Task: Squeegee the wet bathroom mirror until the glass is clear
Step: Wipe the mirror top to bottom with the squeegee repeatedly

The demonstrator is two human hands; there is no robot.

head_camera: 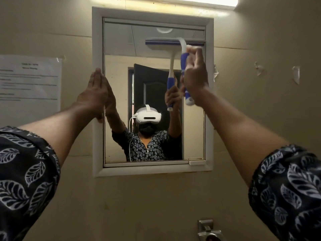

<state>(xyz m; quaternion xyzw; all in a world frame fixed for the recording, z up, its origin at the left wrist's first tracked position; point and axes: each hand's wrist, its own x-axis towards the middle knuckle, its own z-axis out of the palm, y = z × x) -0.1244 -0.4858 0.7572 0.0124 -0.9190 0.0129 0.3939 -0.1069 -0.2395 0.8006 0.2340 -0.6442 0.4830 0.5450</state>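
A white-framed mirror (121,40) hangs on the beige wall in front of me. My right hand (195,73) grips the blue and white handle of a squeegee (182,57). Its blade lies flat against the upper right part of the glass, near the top edge. My left hand (97,91) rests flat and open against the left side of the mirror frame, fingers pointing up. The glass reflects a person in a headset and a dark door behind them. I cannot make out water on the glass.
A printed paper sheet (29,80) is taped to the wall left of the mirror. A tube light (173,0) runs above the frame. A metal tap (207,230) sticks out of the wall below right. Tape scraps (295,73) cling to the right wall.
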